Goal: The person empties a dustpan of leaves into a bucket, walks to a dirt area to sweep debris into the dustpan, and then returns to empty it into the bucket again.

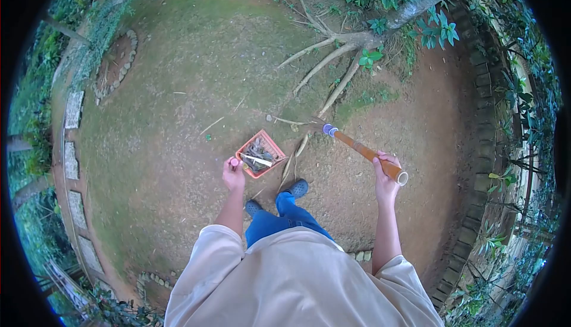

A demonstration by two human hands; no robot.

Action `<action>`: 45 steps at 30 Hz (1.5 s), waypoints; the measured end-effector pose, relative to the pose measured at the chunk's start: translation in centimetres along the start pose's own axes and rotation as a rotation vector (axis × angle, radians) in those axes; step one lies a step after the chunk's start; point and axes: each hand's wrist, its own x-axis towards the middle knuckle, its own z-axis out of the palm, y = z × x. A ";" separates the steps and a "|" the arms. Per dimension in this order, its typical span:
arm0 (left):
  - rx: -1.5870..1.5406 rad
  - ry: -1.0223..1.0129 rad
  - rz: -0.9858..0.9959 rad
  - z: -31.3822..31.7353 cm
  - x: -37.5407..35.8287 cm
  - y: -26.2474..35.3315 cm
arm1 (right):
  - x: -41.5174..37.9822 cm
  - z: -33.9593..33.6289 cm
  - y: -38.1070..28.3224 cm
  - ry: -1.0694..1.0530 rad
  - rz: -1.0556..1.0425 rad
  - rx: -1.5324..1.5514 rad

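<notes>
My left hand (pixel 234 176) is closed around the pink upper end of a handle, at the near left of an orange dustpan (pixel 276 146). Dry leaves and a pale strip (pixel 257 160) lie inside the pan. My right hand (pixel 387 178) grips a stick broom (pixel 363 150) near the top of its thick brown handle. The broom slants down and leftward to a purple-and-white collar, and its thin dark bristles (pixel 315 122) point at the ground just beyond the dustpan.
Tree roots (pixel 324 77) spread from a leaning trunk (pixel 431 0) at the upper right. One more root (pixel 294 160) runs beside my shoes (pixel 297 188). Stone slabs (pixel 72 160) line the left, and a stepped block edging (pixel 480 124) curves along the right. Twigs lie on the ground.
</notes>
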 end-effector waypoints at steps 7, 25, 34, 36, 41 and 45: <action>0.080 -0.014 0.017 4.5 -0.5 -1.4 | 2.6 0.8 3.3 -0.069 -0.058 0.013; -0.075 -0.012 -0.032 5.6 1.3 -3.7 | 2.2 -1.9 0.2 -0.134 0.079 0.060; 0.015 0.075 -0.067 4.9 1.9 -1.7 | 3.1 3.0 1.2 -0.184 -0.182 -0.054; 0.027 0.089 -0.065 4.4 2.3 -2.2 | 3.2 4.5 1.6 -0.203 -0.216 -0.043; -0.028 0.111 -0.057 3.6 2.6 -3.0 | 2.9 7.5 2.8 -0.256 -0.267 -0.003; -0.033 0.101 -0.032 3.4 2.7 -3.6 | 2.5 8.5 4.8 -0.301 -0.177 0.016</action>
